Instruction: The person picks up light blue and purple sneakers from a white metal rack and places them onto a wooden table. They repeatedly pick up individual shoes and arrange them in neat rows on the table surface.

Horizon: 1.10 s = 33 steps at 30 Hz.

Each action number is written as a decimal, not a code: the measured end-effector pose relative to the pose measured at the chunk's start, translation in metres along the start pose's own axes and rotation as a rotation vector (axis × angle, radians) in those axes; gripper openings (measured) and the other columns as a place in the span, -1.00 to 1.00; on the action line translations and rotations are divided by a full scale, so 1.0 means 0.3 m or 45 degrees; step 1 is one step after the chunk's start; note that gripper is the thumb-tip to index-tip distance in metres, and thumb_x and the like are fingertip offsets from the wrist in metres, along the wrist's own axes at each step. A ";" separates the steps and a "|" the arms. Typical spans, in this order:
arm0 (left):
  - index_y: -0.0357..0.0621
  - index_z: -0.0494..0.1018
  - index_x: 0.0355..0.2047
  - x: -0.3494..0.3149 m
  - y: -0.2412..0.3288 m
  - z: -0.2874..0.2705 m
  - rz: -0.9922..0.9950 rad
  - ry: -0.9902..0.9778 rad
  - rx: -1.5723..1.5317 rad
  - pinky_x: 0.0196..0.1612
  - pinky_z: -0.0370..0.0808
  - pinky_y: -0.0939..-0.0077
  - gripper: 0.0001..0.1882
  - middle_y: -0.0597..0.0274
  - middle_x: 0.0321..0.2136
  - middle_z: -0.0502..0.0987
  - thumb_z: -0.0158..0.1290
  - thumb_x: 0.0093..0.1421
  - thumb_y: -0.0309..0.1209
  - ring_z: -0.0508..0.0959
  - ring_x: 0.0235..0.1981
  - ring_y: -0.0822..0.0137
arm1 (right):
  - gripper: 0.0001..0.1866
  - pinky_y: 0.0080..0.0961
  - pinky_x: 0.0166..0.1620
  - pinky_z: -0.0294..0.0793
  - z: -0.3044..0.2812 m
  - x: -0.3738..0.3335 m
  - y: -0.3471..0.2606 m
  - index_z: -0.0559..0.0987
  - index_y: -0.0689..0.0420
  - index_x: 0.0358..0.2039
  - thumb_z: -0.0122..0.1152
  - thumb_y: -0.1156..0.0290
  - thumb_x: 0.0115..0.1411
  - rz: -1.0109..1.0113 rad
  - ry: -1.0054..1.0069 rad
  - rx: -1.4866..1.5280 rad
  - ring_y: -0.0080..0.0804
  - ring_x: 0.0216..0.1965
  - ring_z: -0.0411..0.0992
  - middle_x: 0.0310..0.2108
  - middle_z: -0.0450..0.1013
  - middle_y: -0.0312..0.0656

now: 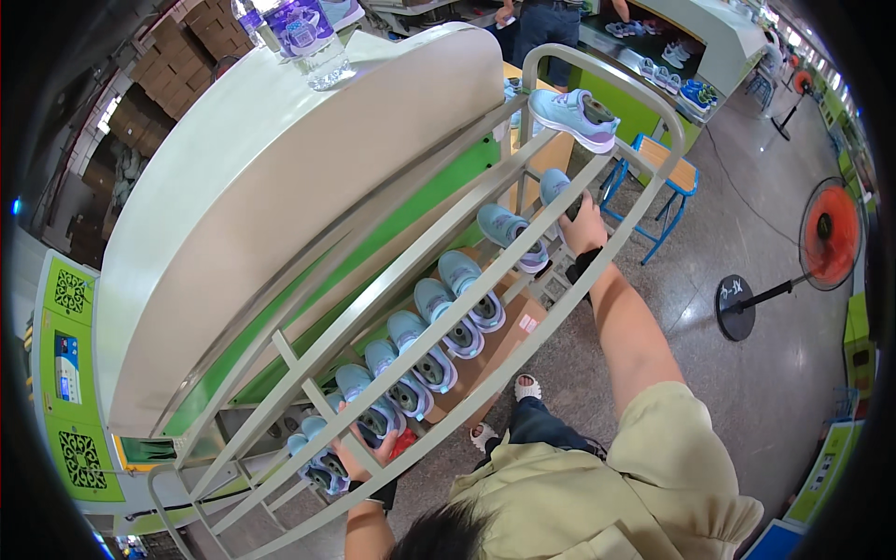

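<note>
Two hands are on the metal rack (pixel 439 238), one at each end of a long row of light blue sneakers. At about one o'clock from the picture's middle, the right hand (pixel 585 229) reaches far out, its fingers closed around the far sneaker (pixel 554 187), which sits on the middle shelf at the row's far end. Down at six o'clock, close to the person's head, the left hand (pixel 359 455) curls over the near sneaker (pixel 322 464) at the row's near end; the thumb and fingers wrap its heel, a firm hold. Between the two hands the row of sneakers (pixel 446 322) lies in a line, soles partly turned up, each touching or just beside the next. One more single sneaker (pixel 577 117) sits alone on the top shelf, at twelve o'clock from the right hand. A curved cream machine cover (pixel 280 187) runs along the rack's left side, with a water bottle (pixel 317 42) on top. At three o'clock, well apart, an orange floor fan (pixel 829 233) stands on the floor. A blue stool (pixel 667 177) sits just beyond the rack.
</note>
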<state>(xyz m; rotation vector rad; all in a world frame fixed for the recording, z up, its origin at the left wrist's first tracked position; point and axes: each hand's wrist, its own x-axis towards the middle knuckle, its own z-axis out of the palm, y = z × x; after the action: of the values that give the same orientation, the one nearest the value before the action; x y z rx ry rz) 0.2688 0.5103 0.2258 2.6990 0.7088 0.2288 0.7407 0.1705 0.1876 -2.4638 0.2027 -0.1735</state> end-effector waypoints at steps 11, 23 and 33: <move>-0.17 0.32 0.30 -0.008 -0.004 -0.004 0.035 0.100 0.119 0.30 0.21 -0.08 0.06 -0.09 0.19 0.38 0.40 -0.16 0.08 0.28 0.23 -0.19 | -0.31 0.02 0.36 0.13 -0.024 -0.488 0.130 0.38 0.08 0.29 0.32 0.42 0.10 -0.650 0.092 0.097 0.19 0.33 0.15 0.32 0.19 0.12; -0.12 0.32 0.26 -0.078 0.021 -0.026 0.135 0.234 0.228 0.33 -0.02 -0.43 -0.11 -0.17 0.33 0.18 0.33 0.03 0.07 0.09 0.37 -0.28 | -0.55 -0.14 0.02 0.52 -0.212 -1.185 1.271 0.68 0.05 -0.10 0.12 -0.02 0.23 0.270 -1.544 -0.599 -0.06 -0.07 0.57 -0.10 0.62 0.00; -0.02 0.49 0.10 -0.393 0.202 0.206 0.548 -0.110 -0.207 0.30 0.16 -0.17 -0.48 -0.12 0.27 0.26 0.27 0.11 -0.29 0.21 0.29 -0.22 | -0.69 -0.24 -0.12 0.61 -0.531 -1.576 1.956 0.67 0.03 -0.03 0.16 0.26 0.27 -0.336 -2.037 -1.269 -0.12 -0.14 0.63 -0.12 0.65 -0.09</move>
<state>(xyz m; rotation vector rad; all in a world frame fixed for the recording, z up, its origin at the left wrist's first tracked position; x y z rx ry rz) 0.2088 0.3843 0.1823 2.6531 0.0722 0.2584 0.1900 -0.2915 -0.0885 -2.6033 -0.9020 2.1191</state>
